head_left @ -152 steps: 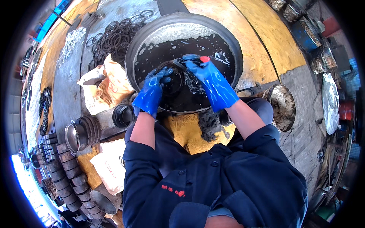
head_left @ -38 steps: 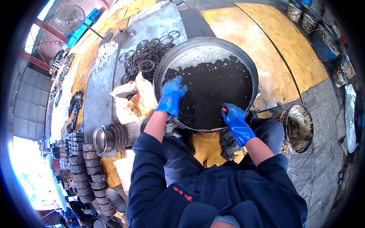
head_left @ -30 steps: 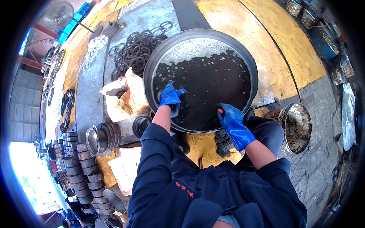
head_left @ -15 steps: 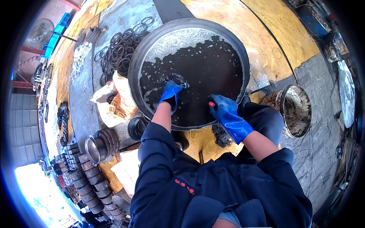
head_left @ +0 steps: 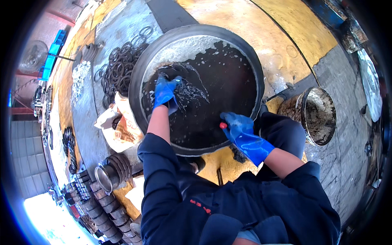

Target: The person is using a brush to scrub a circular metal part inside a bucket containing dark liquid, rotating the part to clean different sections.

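Note:
A wide round black basin (head_left: 136, 94) holds dark liquid (head_left: 212, 94) with a patch of pale foam along its far side. My left hand (head_left: 165, 90), in a blue rubber glove, is in the liquid near the basin's left side. Splashes and ripples spread around it. The dark liquid hides part of its fingers, so its grip cannot be made out. At the basin's near right rim my right hand (head_left: 239, 127), gloved alike, is closed around a tool; only its red handle end (head_left: 223, 125) shows by the thumb.
Beyond the basin's left rim lies a heap of black rings (head_left: 121, 67). A torn printed sack (head_left: 122, 130) leans nearer. Stacked metal rings (head_left: 116, 169) stand at lower left. To the right is a stained open bucket (head_left: 320, 116), close to my knee (head_left: 283, 132).
My left hand has moved left and farther away through the liquid, raising larger splashes and ripples. My right hand stays at the near right rim with the red-handled tool.

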`<state>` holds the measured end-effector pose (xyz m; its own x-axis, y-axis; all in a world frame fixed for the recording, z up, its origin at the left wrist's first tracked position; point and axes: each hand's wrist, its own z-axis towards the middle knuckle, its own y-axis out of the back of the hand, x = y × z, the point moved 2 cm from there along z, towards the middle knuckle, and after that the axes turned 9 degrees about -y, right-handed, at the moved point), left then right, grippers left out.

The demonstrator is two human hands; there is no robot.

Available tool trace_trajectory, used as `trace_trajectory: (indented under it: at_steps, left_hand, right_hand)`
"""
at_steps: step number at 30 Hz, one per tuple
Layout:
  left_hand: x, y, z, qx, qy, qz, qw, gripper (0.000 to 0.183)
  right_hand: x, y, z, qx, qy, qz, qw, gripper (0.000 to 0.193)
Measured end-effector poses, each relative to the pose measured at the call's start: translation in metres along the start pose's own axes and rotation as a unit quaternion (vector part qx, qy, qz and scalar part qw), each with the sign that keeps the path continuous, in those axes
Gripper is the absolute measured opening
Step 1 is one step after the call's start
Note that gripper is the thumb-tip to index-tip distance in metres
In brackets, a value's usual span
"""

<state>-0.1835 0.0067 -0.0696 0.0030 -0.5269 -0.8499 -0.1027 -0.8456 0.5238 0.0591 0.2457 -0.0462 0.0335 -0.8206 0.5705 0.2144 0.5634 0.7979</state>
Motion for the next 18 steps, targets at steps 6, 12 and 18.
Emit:
trace_trajectory:
  at_steps: [6,12,18]
  left_hand:
    - [0.027,-0.012,0.050,0.030,0.139,-0.224,0.964,0.053]
    - [0.038,-0.032,0.084,0.099,0.236,-0.111,0.960,0.046]
    - [-0.032,-0.070,0.062,0.055,0.126,-0.084,0.987,0.056]
  right_hand:
    - [-0.003,0.005,-0.001,0.110,-0.037,0.018,0.993,0.046]
    - [0.010,0.005,0.003,0.157,-0.047,0.020,0.986,0.052]
    - [0.008,0.001,0.002,0.184,-0.079,0.000,0.980,0.058]
